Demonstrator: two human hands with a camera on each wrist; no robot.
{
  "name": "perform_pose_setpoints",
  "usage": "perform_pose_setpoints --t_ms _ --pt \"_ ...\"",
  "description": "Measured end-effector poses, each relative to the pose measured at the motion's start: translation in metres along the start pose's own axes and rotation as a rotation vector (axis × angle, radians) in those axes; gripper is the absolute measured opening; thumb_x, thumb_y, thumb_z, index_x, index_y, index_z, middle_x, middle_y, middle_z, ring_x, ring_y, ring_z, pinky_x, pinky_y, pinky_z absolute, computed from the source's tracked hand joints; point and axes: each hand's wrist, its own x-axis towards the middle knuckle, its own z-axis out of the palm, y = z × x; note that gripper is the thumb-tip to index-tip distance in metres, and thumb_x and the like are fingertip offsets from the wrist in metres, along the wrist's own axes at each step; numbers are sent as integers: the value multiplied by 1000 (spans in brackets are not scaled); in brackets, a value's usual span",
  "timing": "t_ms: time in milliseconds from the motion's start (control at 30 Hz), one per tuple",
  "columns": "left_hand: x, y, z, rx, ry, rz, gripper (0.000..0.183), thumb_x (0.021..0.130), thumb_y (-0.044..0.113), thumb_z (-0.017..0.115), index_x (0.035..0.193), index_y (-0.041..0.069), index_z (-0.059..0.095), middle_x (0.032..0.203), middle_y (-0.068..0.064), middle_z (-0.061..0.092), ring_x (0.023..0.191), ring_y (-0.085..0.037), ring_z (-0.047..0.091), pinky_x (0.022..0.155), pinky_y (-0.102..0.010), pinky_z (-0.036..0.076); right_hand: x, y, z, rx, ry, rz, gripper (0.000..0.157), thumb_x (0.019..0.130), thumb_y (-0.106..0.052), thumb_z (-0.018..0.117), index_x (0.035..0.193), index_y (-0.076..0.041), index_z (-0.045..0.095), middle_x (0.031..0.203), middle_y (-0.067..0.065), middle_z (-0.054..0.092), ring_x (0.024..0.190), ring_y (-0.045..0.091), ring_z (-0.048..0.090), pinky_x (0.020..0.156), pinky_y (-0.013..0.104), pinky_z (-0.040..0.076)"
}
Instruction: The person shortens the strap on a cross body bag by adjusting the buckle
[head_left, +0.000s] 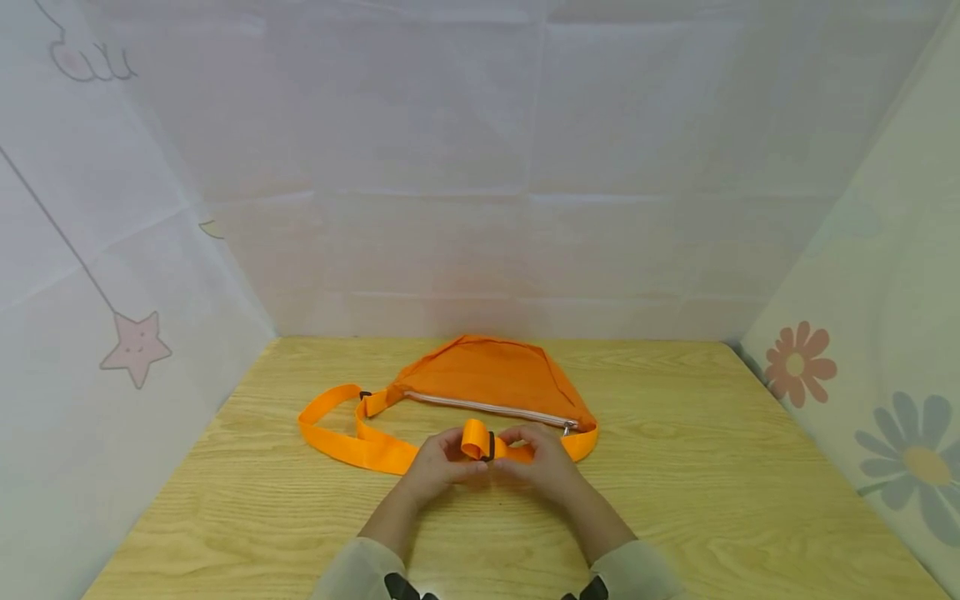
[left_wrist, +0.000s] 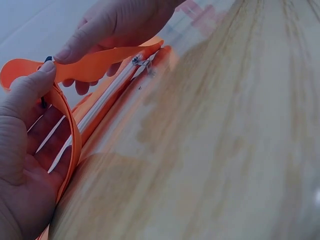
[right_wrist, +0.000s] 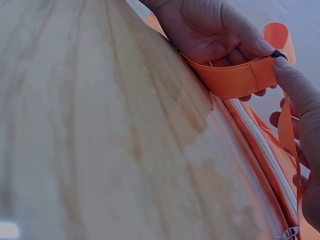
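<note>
An orange waist bag [head_left: 491,375] lies on the table with its pale zipper [head_left: 487,407] facing the person. In front of it, the left hand [head_left: 438,465] and right hand [head_left: 551,462] meet at a black strap slider [head_left: 491,446], raised off the wood. The left thumb presses the slider's edge in the left wrist view, with orange strap [left_wrist: 75,135] passing across that palm. From the other side, the right thumb and fingers pinch the webbing against the slider [right_wrist: 278,54]. A loop of strap [head_left: 474,437] stands up between the hands. Some fingers are hidden behind the strap.
More strap loops out on the table to the left [head_left: 322,429], with a second black buckle [head_left: 365,395] near the bag's left end. A metal zipper pull [head_left: 567,427] hangs at the right end. White printed sheets [head_left: 525,167] enclose the wooden table [head_left: 712,467] at the back and sides.
</note>
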Motion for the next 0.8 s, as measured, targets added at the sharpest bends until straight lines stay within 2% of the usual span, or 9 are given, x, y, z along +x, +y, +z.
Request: perform_pose_setpoints --t_ms 233,400,500,633,800 --pt "1 1 1 39 23 11 52 84 23 79 130 6 61 125 -10 66 108 -16 59 97 -28 46 -1 0 -1 -34 -14 -48 39 78 -39 80 110 -19 71 112 -4 68 112 19 53 97 43 43" --pt "1 2 0 28 8 28 52 85 20 78 131 5 60 126 -12 65 108 -16 61 95 -25 47 -2 0 -1 -90 -27 -85 51 77 -42 80 120 -17 70 116 -3 68 110 18 53 97 42 44" --pt "0 2 1 20 6 25 52 85 21 78 131 5 60 125 -12 66 107 -15 61 95 -25 48 -4 -1 -2 -124 -17 -108 56 75 -44 81 122 -16 69 119 -1 67 112 20 53 98 46 44" --pt "-1 3 2 18 14 11 52 85 22 78 130 5 60 124 -11 66 107 -16 61 96 -28 47 -10 4 -7 -258 40 -180 56 71 -46 84 117 -17 70 119 0 67 115 24 55 102 50 43" --pt "1 3 2 10 22 -1 53 84 23 78 130 5 60 124 -11 67 107 -17 61 97 -29 49 -16 13 -18 -431 139 -230 48 69 -46 86 107 -20 72 112 -4 67 114 22 57 106 48 40"
